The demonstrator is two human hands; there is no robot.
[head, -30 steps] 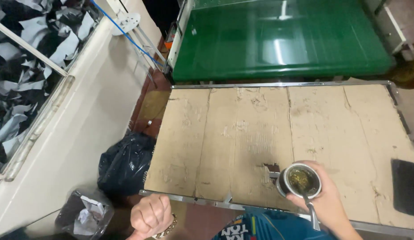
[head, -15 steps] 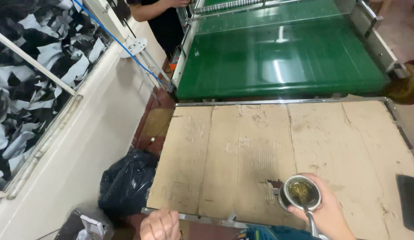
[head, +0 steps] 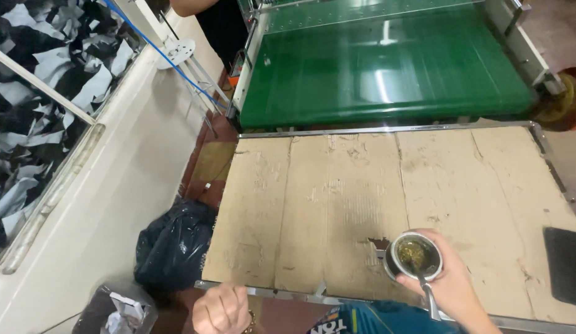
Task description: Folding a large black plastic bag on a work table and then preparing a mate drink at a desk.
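My right hand (head: 452, 286) grips a small round metal cup (head: 413, 255) filled with green herb, with a metal straw (head: 425, 287) sticking out toward me. The cup is at the near edge of a cardboard-covered table (head: 337, 204). My left hand (head: 221, 309) is closed in a fist, holding nothing, just below the table's near metal edge at the bottom of the view.
A green conveyor belt (head: 387, 68) runs beyond the table. A black rubbish bag (head: 173, 244) and a bin with crumpled paper (head: 118, 309) stand at lower left. A white wall and a window (head: 47, 105) are on the left. Another person (head: 207, 18) stands at the top. A black mat (head: 565, 263) lies at right.
The view has tilted down and shifted, so the conveyor fills more of the top. My right hand still holds the cup; my left fist stays low at the table's edge.
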